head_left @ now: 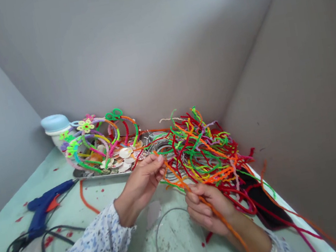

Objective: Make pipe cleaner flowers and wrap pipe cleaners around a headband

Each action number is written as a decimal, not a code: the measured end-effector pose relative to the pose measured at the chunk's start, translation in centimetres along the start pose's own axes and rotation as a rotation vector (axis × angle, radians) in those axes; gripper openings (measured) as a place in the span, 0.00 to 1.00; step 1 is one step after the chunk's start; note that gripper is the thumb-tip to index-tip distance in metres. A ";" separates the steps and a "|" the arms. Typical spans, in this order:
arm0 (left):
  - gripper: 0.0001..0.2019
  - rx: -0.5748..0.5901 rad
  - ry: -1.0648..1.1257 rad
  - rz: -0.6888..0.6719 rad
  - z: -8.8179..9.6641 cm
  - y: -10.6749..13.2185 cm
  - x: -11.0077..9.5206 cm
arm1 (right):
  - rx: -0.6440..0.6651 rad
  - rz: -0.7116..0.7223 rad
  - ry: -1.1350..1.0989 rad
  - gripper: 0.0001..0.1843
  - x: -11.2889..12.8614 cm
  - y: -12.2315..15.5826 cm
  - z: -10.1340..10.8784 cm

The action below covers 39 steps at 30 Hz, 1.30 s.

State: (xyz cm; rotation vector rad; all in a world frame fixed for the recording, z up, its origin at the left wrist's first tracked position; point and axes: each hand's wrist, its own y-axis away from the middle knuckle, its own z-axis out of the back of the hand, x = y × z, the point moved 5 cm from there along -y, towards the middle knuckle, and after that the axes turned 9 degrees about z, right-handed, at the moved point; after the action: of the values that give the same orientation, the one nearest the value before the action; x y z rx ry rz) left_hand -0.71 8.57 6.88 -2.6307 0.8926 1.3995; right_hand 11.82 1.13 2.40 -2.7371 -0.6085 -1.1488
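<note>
An orange pipe cleaner runs slantwise between my two hands, and it looks twisted or doubled along part of its length. The fingertips of my left hand pinch its upper end. My right hand is closed round it lower down, and the tail hangs over my right wrist. Behind both hands lies a tangled heap of coloured pipe cleaners, mostly red, green and orange. Below my hands, a thin wire ring rests on the table.
A metal tray holds shells and headbands wrapped in pipe cleaner. Behind it stands a white bottle with a blue lid. A blue glue gun with its cord lies left. Grey panels enclose the green-covered table.
</note>
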 end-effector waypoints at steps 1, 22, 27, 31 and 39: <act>0.08 0.003 -0.026 -0.008 -0.1 0.1 0.0 | 0.018 0.006 0.080 0.14 0.1 0.0 0.0; 0.09 -0.109 0.022 0.028 -0.1 0.3 0.7 | -0.153 0.053 0.295 0.13 1.0 0.1 0.1; 0.08 -0.023 0.046 0.042 -1.1 0.9 0.6 | -0.043 0.018 -0.075 0.14 -0.3 0.0 -0.1; 0.08 -0.022 -0.114 0.004 -0.9 0.8 0.6 | -0.063 0.092 0.211 0.13 0.8 0.0 0.1; 0.11 -0.167 -0.305 -0.020 0.4 0.2 1.4 | -0.315 0.308 1.100 0.12 2.8 -0.1 0.5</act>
State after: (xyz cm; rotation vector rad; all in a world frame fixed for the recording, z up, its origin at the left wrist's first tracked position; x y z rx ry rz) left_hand -0.53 7.89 5.60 -2.4259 0.7403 1.8780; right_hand 13.82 2.26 4.01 -1.7715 0.1492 -2.4158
